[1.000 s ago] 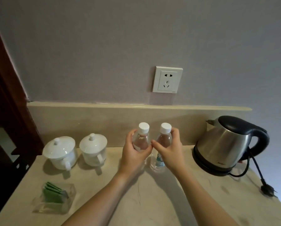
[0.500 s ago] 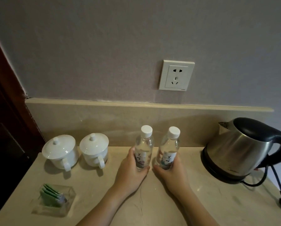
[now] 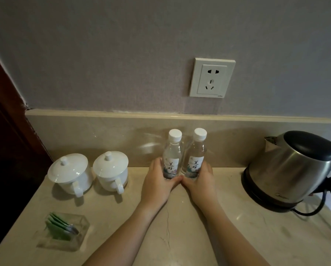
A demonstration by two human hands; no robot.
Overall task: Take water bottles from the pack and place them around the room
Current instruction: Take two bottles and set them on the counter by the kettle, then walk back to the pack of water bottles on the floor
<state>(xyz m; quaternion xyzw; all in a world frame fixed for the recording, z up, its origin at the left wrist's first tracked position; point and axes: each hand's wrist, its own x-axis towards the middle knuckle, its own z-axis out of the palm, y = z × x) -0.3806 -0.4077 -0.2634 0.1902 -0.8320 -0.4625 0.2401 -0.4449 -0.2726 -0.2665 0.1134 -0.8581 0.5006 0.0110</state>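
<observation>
Two small clear water bottles with white caps and pale labels stand upright side by side at the back of a beige stone counter (image 3: 180, 227), close to the backsplash. My left hand (image 3: 157, 187) wraps the base of the left bottle (image 3: 172, 158). My right hand (image 3: 201, 185) wraps the base of the right bottle (image 3: 195, 158). The thumbs of both hands meet in front of the bottles. The pack is out of view.
Two white lidded cups (image 3: 70, 173) (image 3: 111, 169) stand left of the bottles. A clear dish of green sachets (image 3: 63, 231) sits front left. A steel kettle (image 3: 289, 169) with its cord occupies the right. A wall socket (image 3: 211, 77) is above. Dark wood panel borders the left.
Both hands slid down from the bottles' shoulders to their bases, and the bottles moved back toward the backsplash, standing closer together.
</observation>
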